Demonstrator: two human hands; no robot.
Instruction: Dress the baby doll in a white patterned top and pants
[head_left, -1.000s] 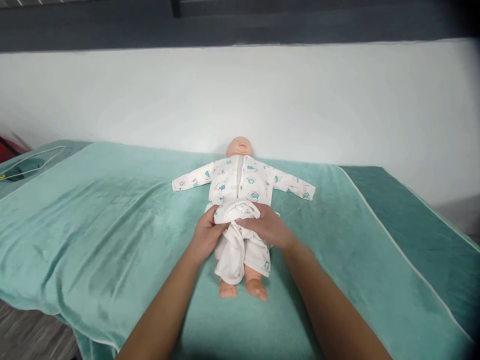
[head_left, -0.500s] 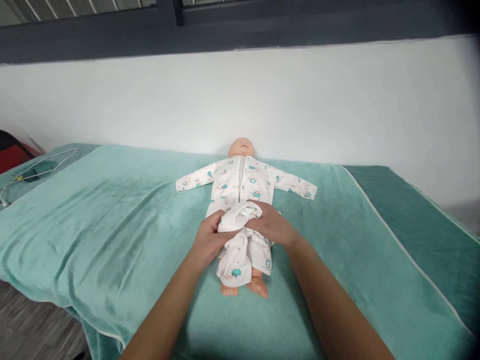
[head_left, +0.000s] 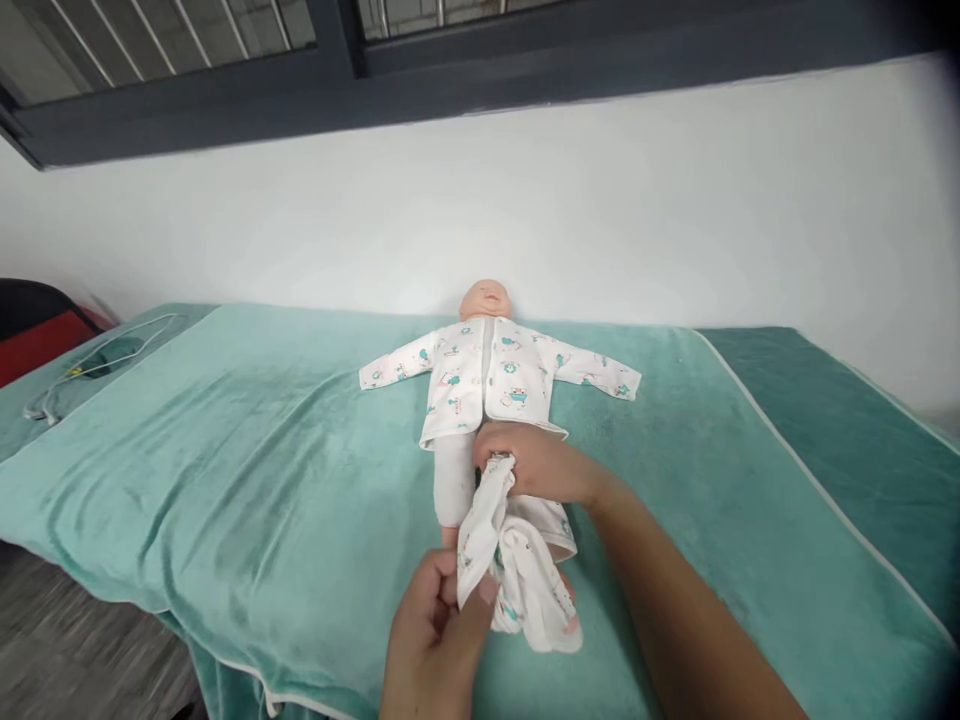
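Note:
A baby doll (head_left: 486, 299) lies on its back, head toward the wall, in a white printed jacket (head_left: 517, 375) with both sleeves spread out. Bunched white printed baby trousers (head_left: 540, 580) lie over the doll's lower body. My right hand (head_left: 529, 460) is closed on their upper part, just below the jacket hem. Lower down, my left hand (head_left: 442, 625) pinches the fabric by the doll's foot. One leg, in a plain white covering (head_left: 454, 480), shows beside the trousers. The doll's other leg is mostly hidden under cloth and my right hand.
A green blanket (head_left: 262, 480) covers the bed, with a darker green cover (head_left: 825, 420) at the right. A white cable (head_left: 142, 335) lies at the far left beside a red and black object (head_left: 45, 335). A white wall (head_left: 600, 200) runs behind, below a dark window frame (head_left: 450, 75).
My left hand has moved down toward the doll's foot. The trousers have shifted down and right, baring one white-covered leg and the jacket hem. The view has tilted up slightly.

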